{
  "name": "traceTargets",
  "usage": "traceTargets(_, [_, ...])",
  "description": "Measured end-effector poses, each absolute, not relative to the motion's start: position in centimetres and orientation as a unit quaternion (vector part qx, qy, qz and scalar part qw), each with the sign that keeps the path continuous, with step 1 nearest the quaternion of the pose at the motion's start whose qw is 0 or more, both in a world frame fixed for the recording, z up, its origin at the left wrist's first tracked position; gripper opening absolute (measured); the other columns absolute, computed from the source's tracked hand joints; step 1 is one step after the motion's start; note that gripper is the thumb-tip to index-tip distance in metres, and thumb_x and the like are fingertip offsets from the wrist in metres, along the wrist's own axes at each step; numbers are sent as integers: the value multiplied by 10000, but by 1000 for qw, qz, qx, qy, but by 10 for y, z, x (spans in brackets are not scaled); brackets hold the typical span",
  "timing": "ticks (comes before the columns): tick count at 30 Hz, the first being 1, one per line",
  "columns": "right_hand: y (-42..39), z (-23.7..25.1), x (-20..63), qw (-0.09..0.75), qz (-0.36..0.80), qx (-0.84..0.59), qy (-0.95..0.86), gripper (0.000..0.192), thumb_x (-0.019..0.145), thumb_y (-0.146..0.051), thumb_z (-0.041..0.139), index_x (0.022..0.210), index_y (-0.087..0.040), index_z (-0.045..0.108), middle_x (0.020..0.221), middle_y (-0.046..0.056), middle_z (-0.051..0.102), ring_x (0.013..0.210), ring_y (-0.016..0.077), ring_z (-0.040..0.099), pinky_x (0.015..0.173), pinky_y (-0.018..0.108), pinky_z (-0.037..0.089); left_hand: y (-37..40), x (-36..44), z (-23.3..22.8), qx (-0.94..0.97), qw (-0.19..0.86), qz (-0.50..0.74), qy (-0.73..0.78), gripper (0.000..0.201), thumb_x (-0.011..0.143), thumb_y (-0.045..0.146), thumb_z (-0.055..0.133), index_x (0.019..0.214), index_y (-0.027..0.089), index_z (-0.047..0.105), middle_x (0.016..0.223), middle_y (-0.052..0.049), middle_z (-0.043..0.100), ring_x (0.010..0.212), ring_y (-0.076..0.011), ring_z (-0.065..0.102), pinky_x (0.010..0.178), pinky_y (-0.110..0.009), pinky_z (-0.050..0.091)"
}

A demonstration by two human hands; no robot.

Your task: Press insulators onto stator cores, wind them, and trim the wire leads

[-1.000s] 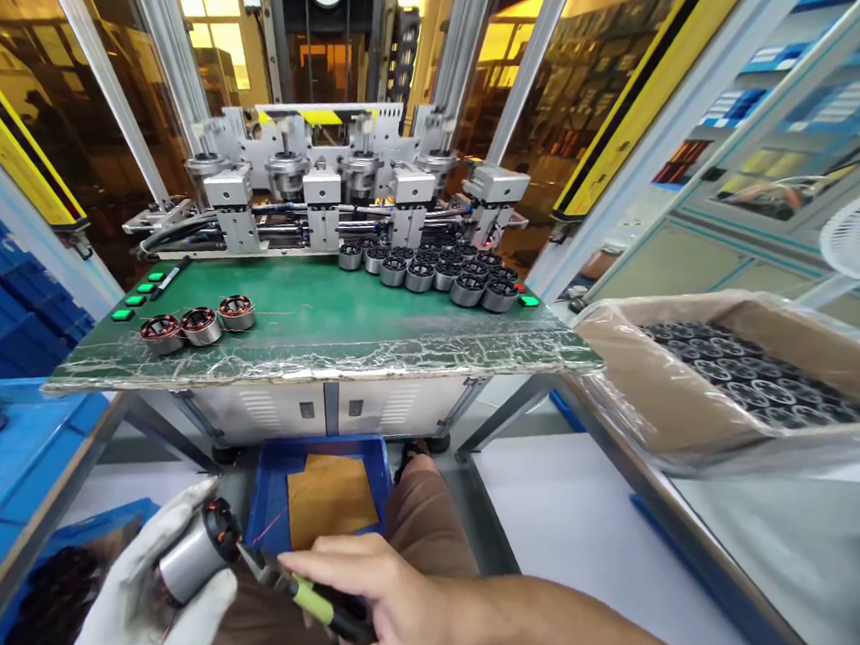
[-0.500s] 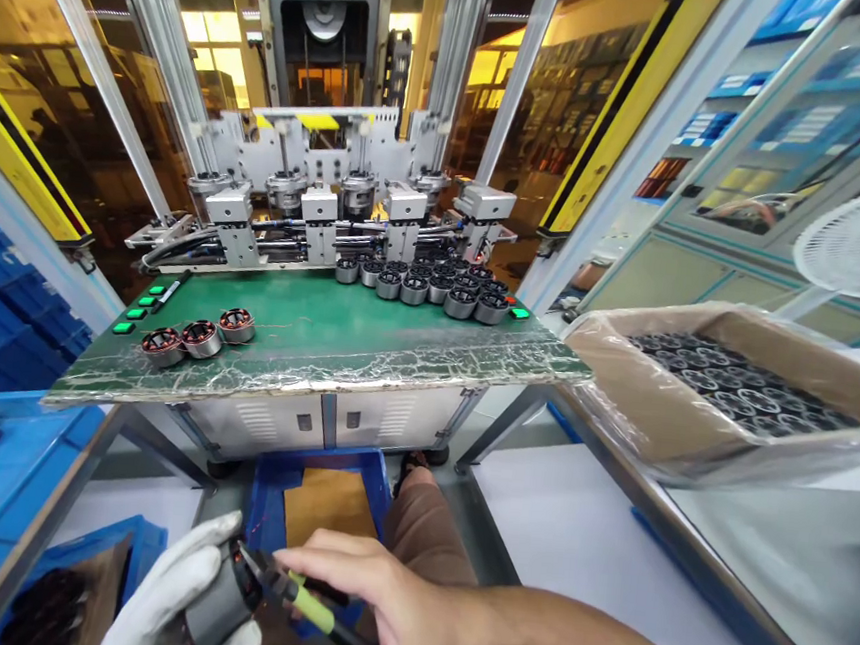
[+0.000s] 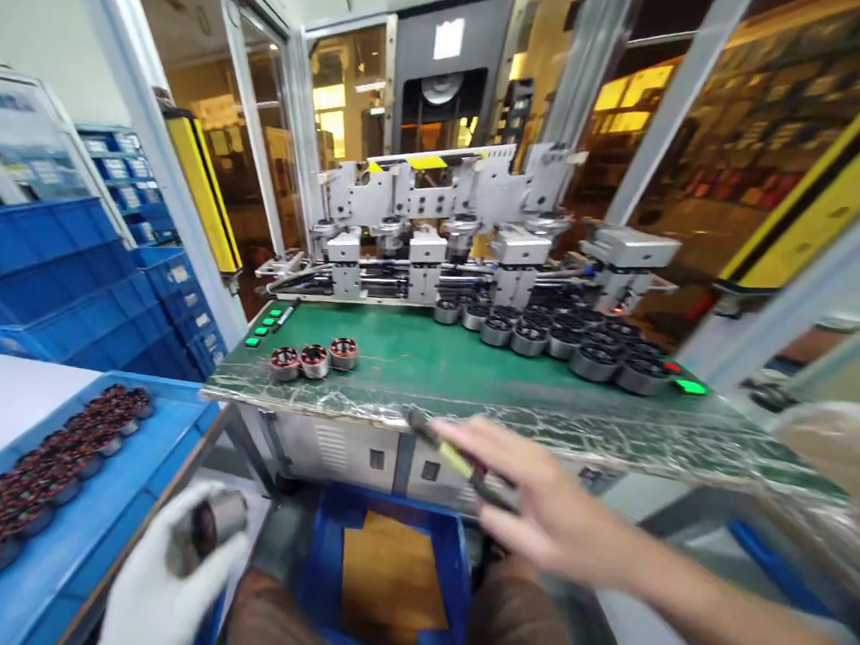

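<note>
My gloved left hand [image 3: 166, 581] is low at the bottom left, fingers wrapped round a short metal motor cylinder [image 3: 213, 522]. Its long axis runs from lower left to upper right, and the dark open end faces up and to the right, toward the green counter [image 3: 426, 362]. The cylinder sits just off the near right corner of the blue tray [image 3: 121, 496], over the gap between that tray and the blue bin [image 3: 385, 570] on the floor.

My bare right hand [image 3: 549, 514] reaches in from the lower right, forearm slanting up and leftward, palm down with fingers stretched. It is closed on a slim tool with a yellow-green handle [image 3: 455, 457]; the tool lies nearly level, its dark tip pointing left and slightly up, just before the worn front edge of the counter. The picture is blurred here, so I cannot tell how the fingers sit on the handle.

Tool and cylinder are well apart, with open room between them above the bin. On the counter, three copper-wound rotors [image 3: 313, 358] stand near the front left corner, and a cluster of dark rings [image 3: 564, 336] fills the back right, beside the grey machine fixtures [image 3: 468, 235]. The middle of the counter is bare green
</note>
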State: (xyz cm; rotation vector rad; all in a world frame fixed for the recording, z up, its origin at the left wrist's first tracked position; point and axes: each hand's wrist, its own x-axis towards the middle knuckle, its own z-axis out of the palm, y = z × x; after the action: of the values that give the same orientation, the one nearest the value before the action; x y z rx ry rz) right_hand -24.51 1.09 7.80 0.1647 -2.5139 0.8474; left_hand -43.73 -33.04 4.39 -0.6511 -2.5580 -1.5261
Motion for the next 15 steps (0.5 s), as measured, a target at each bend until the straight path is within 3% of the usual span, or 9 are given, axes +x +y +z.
traceTargets(3, [68, 78, -288, 262, 212, 8, -941, 674, 760, -171, 515, 1433, -200, 481, 1220, 103, 593, 1088, 232, 599, 964, 369, 507, -363, -522, 68, -113, 117, -327, -931, 700, 736, 612, 675, 1293, 202, 565, 1191, -131, 699, 1114, -334, 663, 1041, -498, 485])
traceTargets(6, [104, 64, -324, 289, 176, -48, -940, 544, 813, -297, 538, 1334, -145, 563, 1295, 124, 586, 1174, 267, 591, 1052, 423, 480, -393, -612, 64, -111, 67, -167, -977, 716, 798, 577, 549, 1312, 78, 557, 1233, -225, 665, 1189, -381, 620, 1050, -488, 457])
traceTargets(8, [112, 53, -336, 293, 163, -66, -940, 502, 864, -402, 537, 1288, -140, 596, 1298, 129, 593, 1184, 274, 591, 1060, 437, 482, -403, -658, 49, -135, 44, -143, -980, 612, 725, 479, 603, 1165, 56, 649, 1132, -225, 706, 1148, -392, 643, 1033, -468, 470])
traceTargets(11, [112, 45, -340, 274, 144, -75, -948, 504, 900, -516, 519, 1224, -149, 639, 1260, 134, 620, 1167, 279, 600, 1053, 459, 492, -404, -702, 25, -182, 32, -150, -971, 410, 624, 424, 654, 908, 135, 714, 920, -147, 755, 1044, -375, 693, 995, -430, 498])
traceTargets(15, [111, 43, -340, 267, 133, -87, -951, 511, 904, -557, 515, 1198, -164, 661, 1273, 134, 618, 1176, 279, 599, 1058, 466, 492, -390, -739, 8, -246, 59, -191, -948, 325, 692, 498, 600, 800, 205, 689, 786, -52, 740, 996, -332, 709, 981, -399, 498])
